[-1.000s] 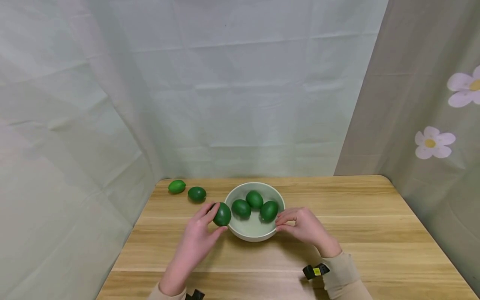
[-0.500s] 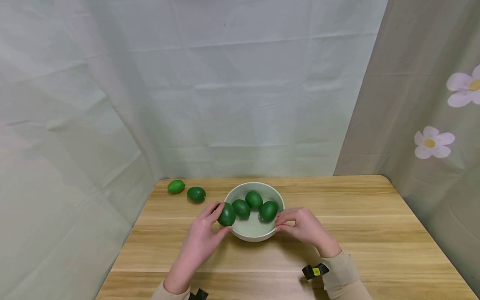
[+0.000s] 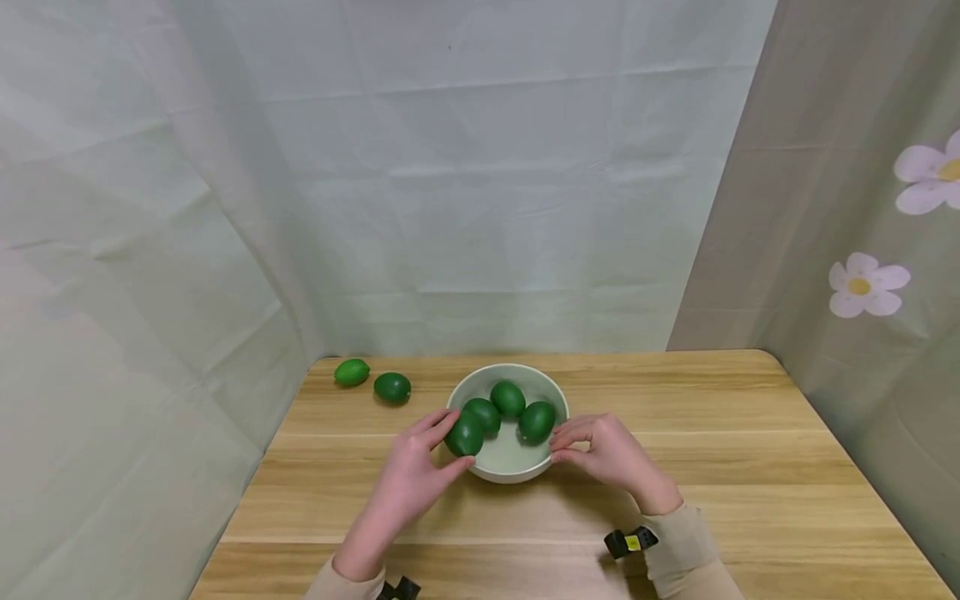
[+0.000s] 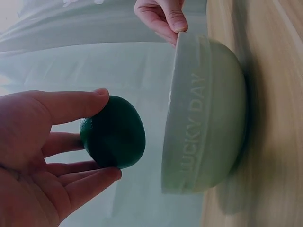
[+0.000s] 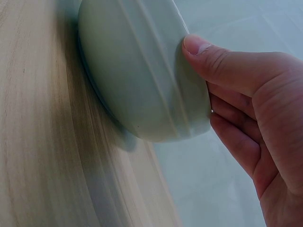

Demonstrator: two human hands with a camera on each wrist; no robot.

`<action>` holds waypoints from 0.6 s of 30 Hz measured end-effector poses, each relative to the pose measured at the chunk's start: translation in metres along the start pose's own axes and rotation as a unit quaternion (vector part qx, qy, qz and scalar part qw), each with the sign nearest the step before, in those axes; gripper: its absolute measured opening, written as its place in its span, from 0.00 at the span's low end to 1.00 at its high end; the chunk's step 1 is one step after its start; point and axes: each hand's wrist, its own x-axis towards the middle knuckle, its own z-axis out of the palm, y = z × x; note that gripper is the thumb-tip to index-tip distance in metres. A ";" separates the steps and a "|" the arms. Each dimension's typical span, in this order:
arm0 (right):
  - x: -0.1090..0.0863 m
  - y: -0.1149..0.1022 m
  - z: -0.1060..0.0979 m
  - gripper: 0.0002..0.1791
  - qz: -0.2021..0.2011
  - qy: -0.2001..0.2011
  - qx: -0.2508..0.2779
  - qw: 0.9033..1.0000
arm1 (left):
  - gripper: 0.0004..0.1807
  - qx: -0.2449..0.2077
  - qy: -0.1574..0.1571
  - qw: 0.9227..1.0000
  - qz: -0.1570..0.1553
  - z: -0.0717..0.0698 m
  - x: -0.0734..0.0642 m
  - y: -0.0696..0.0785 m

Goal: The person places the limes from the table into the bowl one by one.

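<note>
My left hand [image 3: 420, 471] pinches a smooth, dark green oval fruit [image 3: 464, 435] between thumb and fingers. In the left wrist view this fruit [image 4: 114, 133] is held up off the table, above the rim side of a pale green bowl [image 4: 208, 113] with raised "LUCKY DAY" lettering. From the head view, it overlaps the left edge of the bowl [image 3: 507, 477]. Inside lie three similar dark green fruits [image 3: 537, 422]. My right hand [image 3: 603, 450] grips the bowl's right rim, its thumb [image 5: 203, 52] on the outer wall and its fingers partly hidden behind.
On the wooden table [image 3: 750, 467], left of the bowl near the back edge, lie another dark green fruit [image 3: 392, 387] and a smaller, brighter lime [image 3: 352, 372]. Pale cloth [image 3: 480, 208] hangs behind the table and at its sides.
My left hand has moved right with the dark green fruit, from beside the bowl to over its left rim. My right hand and the bowl have stayed put.
</note>
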 end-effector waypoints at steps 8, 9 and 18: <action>0.000 -0.001 0.000 0.06 0.008 -0.003 0.003 1.000 | 0.37 -0.024 -0.011 1.000 -0.006 0.005 0.002 -0.003; 0.000 -0.001 0.000 0.06 0.005 -0.001 0.003 1.000 | 0.37 -0.026 -0.012 1.000 -0.006 0.006 0.002 -0.003; 0.000 0.000 0.000 0.06 -0.012 0.011 0.001 1.000 | 0.36 -0.035 -0.017 0.999 0.002 0.010 0.006 -0.005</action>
